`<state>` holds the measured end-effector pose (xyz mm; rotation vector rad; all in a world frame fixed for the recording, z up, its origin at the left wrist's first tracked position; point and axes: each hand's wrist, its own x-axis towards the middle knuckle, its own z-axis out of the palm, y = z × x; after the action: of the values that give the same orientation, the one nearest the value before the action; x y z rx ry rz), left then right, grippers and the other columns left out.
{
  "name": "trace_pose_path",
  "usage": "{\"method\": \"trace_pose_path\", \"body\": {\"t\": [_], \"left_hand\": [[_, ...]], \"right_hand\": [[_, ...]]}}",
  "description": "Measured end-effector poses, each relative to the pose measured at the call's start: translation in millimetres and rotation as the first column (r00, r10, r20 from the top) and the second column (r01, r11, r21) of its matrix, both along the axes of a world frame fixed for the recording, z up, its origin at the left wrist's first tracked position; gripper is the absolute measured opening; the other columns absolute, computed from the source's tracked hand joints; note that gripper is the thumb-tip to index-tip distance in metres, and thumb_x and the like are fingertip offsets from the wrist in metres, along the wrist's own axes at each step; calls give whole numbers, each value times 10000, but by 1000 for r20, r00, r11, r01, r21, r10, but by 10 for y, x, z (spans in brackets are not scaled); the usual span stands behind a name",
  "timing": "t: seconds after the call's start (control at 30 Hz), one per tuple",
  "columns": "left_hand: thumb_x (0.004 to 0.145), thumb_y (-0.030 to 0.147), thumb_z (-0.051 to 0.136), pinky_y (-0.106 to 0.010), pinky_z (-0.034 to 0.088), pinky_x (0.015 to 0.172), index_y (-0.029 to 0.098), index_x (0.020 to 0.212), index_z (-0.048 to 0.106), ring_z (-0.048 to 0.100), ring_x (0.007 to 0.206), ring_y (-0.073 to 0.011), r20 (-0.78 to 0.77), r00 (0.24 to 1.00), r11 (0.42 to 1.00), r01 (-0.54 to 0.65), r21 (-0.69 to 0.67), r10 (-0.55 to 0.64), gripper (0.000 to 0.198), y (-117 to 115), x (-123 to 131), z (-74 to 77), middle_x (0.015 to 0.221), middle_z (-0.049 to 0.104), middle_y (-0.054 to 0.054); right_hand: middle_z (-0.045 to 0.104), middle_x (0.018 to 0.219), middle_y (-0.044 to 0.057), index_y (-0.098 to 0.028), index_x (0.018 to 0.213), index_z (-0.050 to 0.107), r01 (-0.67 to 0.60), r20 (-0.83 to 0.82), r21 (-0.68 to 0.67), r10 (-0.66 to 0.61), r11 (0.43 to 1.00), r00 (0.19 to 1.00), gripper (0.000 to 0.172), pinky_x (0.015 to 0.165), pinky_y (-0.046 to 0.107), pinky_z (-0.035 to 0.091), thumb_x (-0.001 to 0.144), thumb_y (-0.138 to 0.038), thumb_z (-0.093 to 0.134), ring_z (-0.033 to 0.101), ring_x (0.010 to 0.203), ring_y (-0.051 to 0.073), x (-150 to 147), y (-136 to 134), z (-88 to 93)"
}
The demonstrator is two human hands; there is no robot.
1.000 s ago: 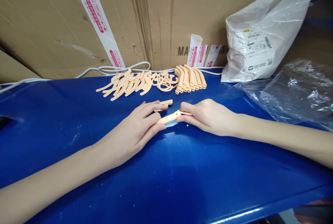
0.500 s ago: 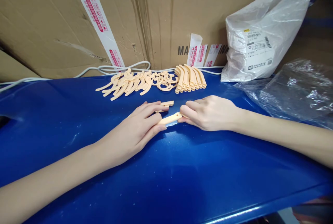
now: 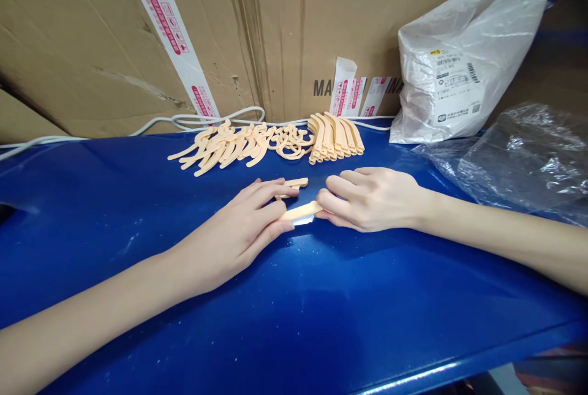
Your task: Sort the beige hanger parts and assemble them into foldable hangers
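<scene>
A beige plastic hanger arm [image 3: 301, 210] lies level just over the table between my two hands. My left hand [image 3: 241, 223] is closed on its left end, thumb in front and fingers behind. Its outer fingers rest by another beige hanger piece [image 3: 297, 183] just behind. At the other end, my right hand [image 3: 367, 200] is closed, with thumb and curled fingers pinching the tip, which they cover. Farther back lie a row of curved hanger arms [image 3: 337, 138], a pile of hook pieces [image 3: 291, 142] and a spread of loose arms [image 3: 225, 147].
The blue table [image 3: 257, 321] has its front edge at lower right. A big cardboard box [image 3: 285, 33] stands along the back, with a white cable [image 3: 160, 120] at its foot. At right are a labelled white plastic bag [image 3: 454, 70] and crumpled clear plastic [image 3: 528, 162].
My right fingers have shifted slightly and now cover the hole near the hanger arm's right end. My left hand stays almost still.
</scene>
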<state>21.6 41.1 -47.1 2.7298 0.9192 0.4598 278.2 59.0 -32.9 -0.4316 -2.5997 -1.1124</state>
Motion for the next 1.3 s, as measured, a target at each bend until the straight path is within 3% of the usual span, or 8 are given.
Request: {"method": "trace_pose_path", "body": {"t": [0.2,0.37,0.57,0.8,1.0,1.07,1.2,1.3], "left_hand": [[1040,339,351,-476,315,1180,247,1267,588,377,1410,-218,-15,1000,1000,-13,-12,13,340,-9,-1,16,1448,512,-36],[1015,412,359,-526,366,1117,215,861,583,418,1385,-258,32,993,991,-110,-72,112,335,-20,22,65,1379,569,-55],[925,246,427,-451,454,1057,234,922,596,490,1326,-245,150,959,969,-227,-101,240,170,23,11,51,1351,566,-44],[915,298,532,-397,461,1087,253,1121,562,534,1293,-230,313,874,922,-306,-237,371,213,85,-20,45,1353,588,-41],[886,376,594,-452,456,1075,249,1149,558,568,1248,-254,287,845,888,-397,-231,452,294,109,-34,19,1306,624,-46],[882,401,602,-467,441,1084,254,1163,555,568,1247,-258,269,845,884,-411,-225,462,320,106,-40,14,1306,626,-39],[889,443,589,-489,418,1094,274,1208,539,574,1238,-262,215,848,871,-445,-208,484,365,102,-48,20,1326,620,-19],[897,452,575,-488,421,1082,281,1212,537,567,1245,-260,190,853,871,-453,-193,486,360,102,-44,36,1335,615,-13]], "right_hand": [[554,633,-13,-194,793,541,-17,-6,-79,16,997,1000,374,505,285,315,1047,-360,322,470,522,130,17,41,-20],[539,644,-20,-201,807,541,-110,-19,-229,108,967,994,295,513,299,303,1008,-310,355,448,537,143,14,17,-35],[584,793,38,-169,867,583,-175,-38,-419,176,891,984,181,653,314,377,909,-218,414,488,714,180,-64,-115,-8],[490,1351,164,-174,1079,601,-194,-130,-629,144,753,981,237,943,432,401,899,-140,450,447,1216,279,-68,-96,-7],[552,1189,132,-145,978,605,-274,-270,-840,77,468,960,212,934,358,448,871,-90,430,530,1031,191,-92,-137,-6],[572,1134,118,-144,930,605,-318,-318,-849,71,423,945,123,922,329,457,913,-162,485,541,1028,182,-115,-168,-19],[599,1114,109,-150,872,600,-314,-315,-835,74,452,946,266,864,292,469,906,-412,633,570,971,168,-167,-259,-18],[623,1087,99,-145,961,602,-266,-259,-843,82,467,962,161,849,291,473,944,-303,576,580,970,171,-188,-346,21]]}}
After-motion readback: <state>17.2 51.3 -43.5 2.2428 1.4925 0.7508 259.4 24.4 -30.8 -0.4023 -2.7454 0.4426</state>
